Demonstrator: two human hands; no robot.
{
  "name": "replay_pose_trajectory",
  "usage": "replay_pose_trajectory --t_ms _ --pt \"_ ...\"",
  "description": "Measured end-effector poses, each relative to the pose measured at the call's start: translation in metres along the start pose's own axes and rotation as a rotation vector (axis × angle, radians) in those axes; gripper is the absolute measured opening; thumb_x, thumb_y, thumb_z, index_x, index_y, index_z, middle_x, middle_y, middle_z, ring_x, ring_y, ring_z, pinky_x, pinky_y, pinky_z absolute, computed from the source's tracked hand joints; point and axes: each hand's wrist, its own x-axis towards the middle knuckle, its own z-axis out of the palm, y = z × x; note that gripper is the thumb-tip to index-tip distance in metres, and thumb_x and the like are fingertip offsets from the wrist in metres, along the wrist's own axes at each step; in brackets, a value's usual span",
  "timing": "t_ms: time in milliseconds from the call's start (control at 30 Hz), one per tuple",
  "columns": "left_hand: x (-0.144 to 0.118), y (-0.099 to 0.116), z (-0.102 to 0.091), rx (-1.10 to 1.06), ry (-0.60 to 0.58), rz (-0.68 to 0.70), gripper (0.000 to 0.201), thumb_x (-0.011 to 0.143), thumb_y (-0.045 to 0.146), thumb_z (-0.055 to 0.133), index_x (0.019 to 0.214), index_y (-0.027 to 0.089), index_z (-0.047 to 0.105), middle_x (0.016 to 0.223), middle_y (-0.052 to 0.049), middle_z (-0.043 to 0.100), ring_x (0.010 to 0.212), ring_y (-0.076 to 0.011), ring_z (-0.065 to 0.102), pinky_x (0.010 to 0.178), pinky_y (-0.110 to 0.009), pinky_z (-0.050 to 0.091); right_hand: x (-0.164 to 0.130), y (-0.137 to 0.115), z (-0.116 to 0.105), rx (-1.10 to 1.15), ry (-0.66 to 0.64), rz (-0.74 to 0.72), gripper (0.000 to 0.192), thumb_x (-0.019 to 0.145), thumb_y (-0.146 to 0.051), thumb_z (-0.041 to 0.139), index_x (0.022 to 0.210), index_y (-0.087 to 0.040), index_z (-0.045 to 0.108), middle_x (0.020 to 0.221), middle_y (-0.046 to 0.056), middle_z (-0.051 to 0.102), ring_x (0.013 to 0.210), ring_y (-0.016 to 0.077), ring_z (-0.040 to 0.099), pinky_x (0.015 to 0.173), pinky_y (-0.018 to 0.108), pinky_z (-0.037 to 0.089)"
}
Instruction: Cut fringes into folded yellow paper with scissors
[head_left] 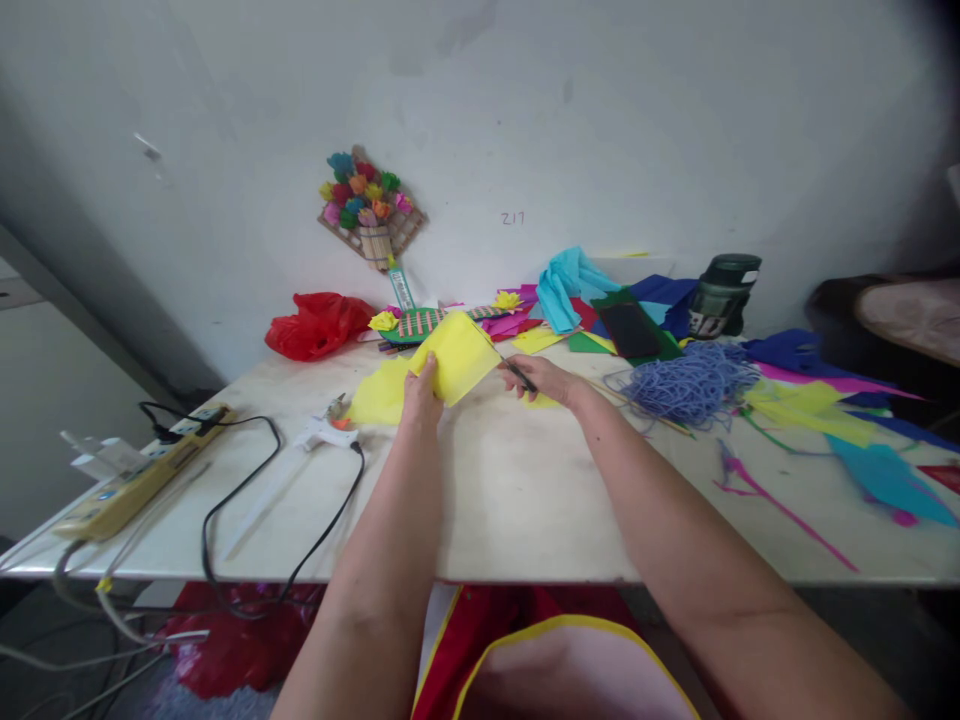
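Pale, scuffed counter [510,500] against a grey-white wall. Left hand [421,395] pinched on a yellow paper sheet [455,357], raised near the far edge. Right hand [544,378] closed around dark scissors [519,375] at the sheet's right side. Purple cord tangle [686,380] and coloured paper scraps [825,410] toward the right edge; power strip [139,475] at the left edge; red bag [319,325] at the far edge.

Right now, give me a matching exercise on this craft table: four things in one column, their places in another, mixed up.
1. yellow paper
2. red plastic bag
3. power strip
4. blue cord pile

A. left table edge
B. in the left hand
C. by the wall, left of the flowers
D. right of the right hand

Pairs: 1-B, 2-C, 3-A, 4-D
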Motion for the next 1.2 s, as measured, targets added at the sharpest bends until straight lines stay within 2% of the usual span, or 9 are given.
replay_pose_trajectory --t_ms 167,367,533,733,1033,1133,1200 --pt "0.001 0.0 -0.001 -0.011 -0.016 0.019 0.029 0.072 0.019 0.063 0.101 0.017 0.06 0.095 -0.007 0.067 0.096 -0.0197 0.06 0.088 -0.034 0.047 -0.001 -0.002 0.001 0.065 0.054 0.025 0.025 0.074 -0.04 0.054 0.085 -0.017 0.058 0.072 0.002 0.062 0.05 0.0064 0.054 0.037 0.014 0.038" --pt "-0.003 -0.004 0.0 0.032 -0.072 -0.026 0.026 0.068 0.021 0.066 0.093 0.015 0.062 0.094 -0.007 0.067 0.094 -0.0207 0.061 0.088 -0.034 0.046 0.007 0.001 0.005 0.31 0.374 0.013 0.041 0.057 -0.034 0.071 0.091 -0.018 0.053 0.063 -0.003 0.059 0.046 0.0072 0.053 0.035 0.014 0.037" --pt "-0.008 -0.009 0.004 0.065 -0.097 -0.099 0.025 0.066 0.02 0.068 0.09 0.014 0.062 0.09 -0.007 0.068 0.092 -0.0215 0.061 0.088 -0.034 0.046 0.012 -0.002 0.01 0.393 0.498 -0.001 0.042 0.052 -0.031 0.073 0.086 -0.018 0.052 0.052 -0.006 0.053 0.043 0.0098 0.054 0.033 0.015 0.034" --pt "-0.007 -0.016 0.006 0.056 0.069 -0.148 0.019 0.067 0.018 0.067 0.084 0.014 0.059 0.083 -0.007 0.068 0.089 -0.0211 0.063 0.086 -0.035 0.048 0.01 -0.011 0.017 0.387 0.509 -0.004 0.037 0.053 -0.029 0.069 0.084 -0.018 0.051 0.056 -0.006 0.052 0.044 0.0079 0.05 0.037 0.018 0.036" --pt "-0.006 -0.019 0.009 -0.027 0.197 -0.322 0.023 0.077 0.026 0.057 0.097 0.015 0.055 0.101 -0.01 0.063 0.1 -0.0229 0.057 0.088 -0.04 0.045 0.014 -0.001 0.015 0.449 0.55 -0.131 0.041 0.053 -0.035 0.067 0.087 -0.019 0.052 0.058 -0.006 0.049 0.05 0.0065 0.045 0.044 0.018 0.035" --pt "-0.004 -0.018 0.009 -0.07 0.219 -0.296 0.019 0.079 0.023 0.053 0.096 0.015 0.053 0.102 -0.01 0.063 0.099 -0.0223 0.058 0.087 -0.041 0.046 0.015 0.0 0.012 0.477 0.598 -0.179 0.04 0.053 -0.035 0.066 0.086 -0.019 0.052 0.057 -0.006 0.048 0.051 0.0066 0.046 0.044 0.017 0.036" --pt "-0.002 -0.015 0.007 -0.072 0.259 -0.219 0.018 0.08 0.022 0.052 0.097 0.015 0.052 0.102 -0.009 0.063 0.097 -0.0208 0.059 0.085 -0.038 0.047 0.015 0.002 0.008 0.473 0.659 -0.167 0.039 0.055 -0.037 0.064 0.087 -0.019 0.052 0.059 -0.006 0.048 0.05 0.0063 0.045 0.042 0.017 0.035"
